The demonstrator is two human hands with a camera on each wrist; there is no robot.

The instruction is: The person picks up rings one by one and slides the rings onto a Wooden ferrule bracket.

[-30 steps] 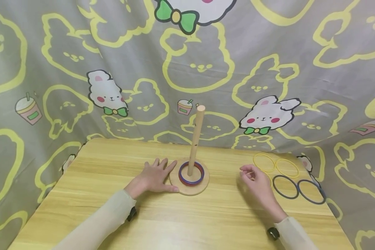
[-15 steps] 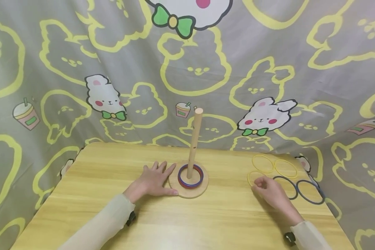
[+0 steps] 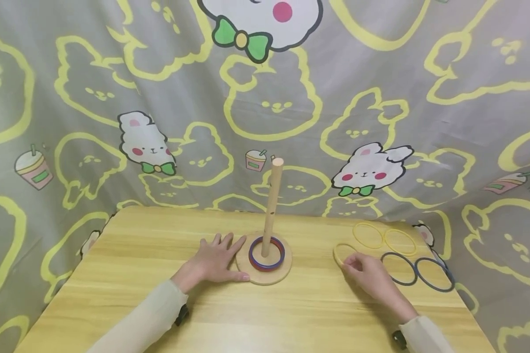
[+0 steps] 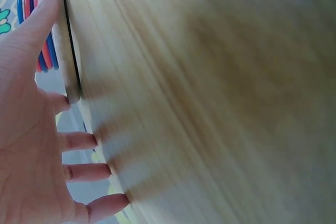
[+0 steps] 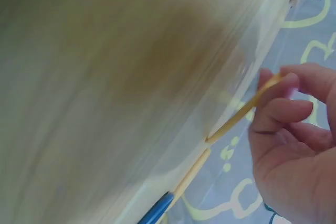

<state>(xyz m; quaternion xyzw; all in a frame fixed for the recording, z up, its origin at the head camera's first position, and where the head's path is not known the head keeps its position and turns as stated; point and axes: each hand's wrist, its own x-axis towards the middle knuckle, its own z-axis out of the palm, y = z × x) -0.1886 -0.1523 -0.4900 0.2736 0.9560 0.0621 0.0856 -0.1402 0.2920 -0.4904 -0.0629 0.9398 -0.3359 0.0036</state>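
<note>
A wooden peg (image 3: 271, 206) stands upright on a round wooden base (image 3: 265, 278). Stacked around its foot are blue and red rings (image 4: 48, 51). My left hand (image 3: 214, 260) lies with fingers spread and tips on the table, its thumb resting on the base's edge. To the right, my right hand (image 3: 373, 280) pinches a yellow ring (image 5: 239, 118) between thumb and fingers. That ring tilts, its near side raised and its far side low at the table in the right wrist view. The hand hides part of it in the head view.
Two more yellow rings (image 3: 366, 224) lie at the table's back right. Two dark blue rings (image 3: 404, 284) lie in front of them, near the right edge. A patterned grey curtain (image 3: 181, 88) hangs behind the wooden table (image 3: 247, 318).
My right hand has moved right to the nearest yellow ring, pinched it and drawn it slightly left. My left hand has stayed at the base. The head view has tipped slightly upward.
</note>
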